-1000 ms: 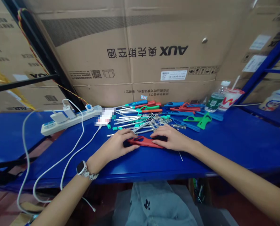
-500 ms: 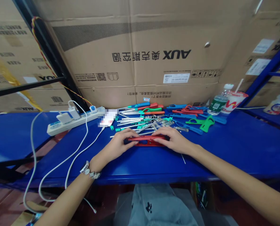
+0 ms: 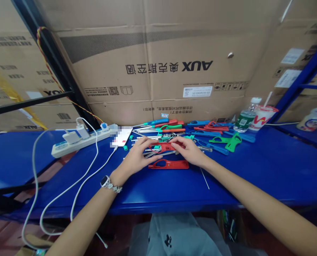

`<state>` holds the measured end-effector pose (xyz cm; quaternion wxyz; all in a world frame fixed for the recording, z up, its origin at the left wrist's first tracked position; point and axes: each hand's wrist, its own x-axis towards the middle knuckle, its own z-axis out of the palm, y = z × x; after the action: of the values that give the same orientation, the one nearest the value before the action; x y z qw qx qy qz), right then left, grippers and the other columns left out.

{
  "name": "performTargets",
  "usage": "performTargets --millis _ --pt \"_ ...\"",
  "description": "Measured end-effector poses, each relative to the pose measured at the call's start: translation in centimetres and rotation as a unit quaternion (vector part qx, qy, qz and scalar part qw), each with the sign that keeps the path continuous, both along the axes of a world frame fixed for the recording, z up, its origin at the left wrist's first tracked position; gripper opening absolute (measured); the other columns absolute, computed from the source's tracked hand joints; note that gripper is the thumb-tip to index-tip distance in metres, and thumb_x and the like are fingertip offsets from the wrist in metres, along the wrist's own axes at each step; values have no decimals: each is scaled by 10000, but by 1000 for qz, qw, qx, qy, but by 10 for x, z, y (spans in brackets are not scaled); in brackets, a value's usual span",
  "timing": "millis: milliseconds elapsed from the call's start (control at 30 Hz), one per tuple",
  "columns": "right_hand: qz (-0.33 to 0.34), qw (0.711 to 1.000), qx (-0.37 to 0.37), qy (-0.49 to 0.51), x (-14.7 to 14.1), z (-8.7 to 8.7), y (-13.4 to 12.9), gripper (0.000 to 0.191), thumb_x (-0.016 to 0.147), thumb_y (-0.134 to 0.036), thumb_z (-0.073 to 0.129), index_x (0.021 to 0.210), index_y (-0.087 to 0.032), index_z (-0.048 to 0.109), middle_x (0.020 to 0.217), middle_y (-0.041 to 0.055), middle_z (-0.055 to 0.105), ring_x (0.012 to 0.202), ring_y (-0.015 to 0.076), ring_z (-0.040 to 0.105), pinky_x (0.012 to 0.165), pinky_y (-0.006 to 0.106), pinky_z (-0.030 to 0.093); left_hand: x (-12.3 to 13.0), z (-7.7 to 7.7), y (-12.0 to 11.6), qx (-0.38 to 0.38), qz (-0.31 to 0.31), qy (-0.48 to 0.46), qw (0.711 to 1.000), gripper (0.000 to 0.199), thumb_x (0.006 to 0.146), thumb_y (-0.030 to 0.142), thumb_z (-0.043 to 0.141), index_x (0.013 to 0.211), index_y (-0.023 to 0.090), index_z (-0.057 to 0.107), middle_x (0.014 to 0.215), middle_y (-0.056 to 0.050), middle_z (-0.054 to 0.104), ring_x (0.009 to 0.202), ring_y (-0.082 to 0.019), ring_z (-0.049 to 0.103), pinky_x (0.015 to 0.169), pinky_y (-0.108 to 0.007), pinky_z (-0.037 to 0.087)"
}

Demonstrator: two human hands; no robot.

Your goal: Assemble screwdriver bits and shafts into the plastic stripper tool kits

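A red lighter shell half (image 3: 171,164) lies on the blue table, its hollow inside facing up. Just beyond it, my right hand (image 3: 190,151) pinches a second red lighter shell half (image 3: 165,146) by its right end, holding it over the pile of parts. My left hand (image 3: 138,153) is around the left end of that raised shell, thumb and fingers spread apart. Whether its fingertips touch the shell I cannot tell. Behind the hands lie metal tubes (image 3: 145,130), small green caps (image 3: 125,148) and clear plastic pieces (image 3: 205,148), partly hidden by my fingers.
Blue, red and green shell pieces (image 3: 233,142) lie at the right, with handled lighters (image 3: 171,127) behind. A bottle (image 3: 246,117) and cup (image 3: 263,117) stand back right. At left are a power strip (image 3: 84,142) and white cables (image 3: 90,170). Cardboard (image 3: 169,42) walls the back.
The two red shell halves have come apart: one stays on the table, the other has moved up and away in my right hand. My left hand's fingers have spread.
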<state>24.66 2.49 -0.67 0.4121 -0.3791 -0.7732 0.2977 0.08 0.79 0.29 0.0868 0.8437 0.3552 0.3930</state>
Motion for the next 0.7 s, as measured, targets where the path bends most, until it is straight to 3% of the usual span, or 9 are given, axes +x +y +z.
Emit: performTargets --millis 67,167,233,300,433,533,700 --pt "-2 1000 10 -4 -1 0 -6 220 977 -383 515 1043 -223 650 957 51 688 832 202 625 756 354 506 -1 -1 -2 16 -10 19 1000 353 904 435 727 1191 242 660 1097 -68 633 1040 -244 622 936 -451 547" --pt "-64 994 83 -3 3 5 -17 257 951 -397 571 1134 -218 591 1051 83 647 950 229 615 844 391 493 -9 1 -4 17 -6 9 1000 313 936 399 695 1194 230 646 1109 -67 633 1021 -221 629 893 -394 557" --pt "-81 987 132 -40 9 7 -25 243 914 -401 633 1065 -215 592 1053 89 622 974 243 592 880 421 474 -17 4 -7 29 16 -15 999 298 934 376 693 1181 216 645 1097 -68 648 992 -210 635 834 -354 559" --pt "-42 978 151 -138 14 7 -32 227 869 -415 704 956 -222 622 1034 81 625 1003 266 566 932 474 438 -25 7 -10 47 34 -40 998 275 925 350 695 1153 203 651 1051 -66 666 941 -201 639 789 -336 550" --pt "23 950 132 -283 12 2 -38 260 848 -438 758 1014 -244 710 1061 86 644 1062 305 531 967 529 395 -28 10 -19 69 1 -52 996 206 901 295 693 1079 195 670 996 -63 684 897 -195 639 787 -347 535" --pt "20 954 122 -273 11 3 -33 252 829 -413 787 1006 -242 732 1073 88 644 1067 299 542 950 505 417 -22 10 -27 81 -40 -39 995 205 870 257 704 1063 197 667 962 -53 675 854 -187 630 739 -333 535" --pt "-21 983 111 -143 32 22 0 168 841 -365 769 934 -232 726 1003 55 721 1005 251 626 920 438 469 -10 4 -35 70 -82 4 994 263 858 274 702 1103 198 641 982 -58 655 868 -196 623 769 -354 543"
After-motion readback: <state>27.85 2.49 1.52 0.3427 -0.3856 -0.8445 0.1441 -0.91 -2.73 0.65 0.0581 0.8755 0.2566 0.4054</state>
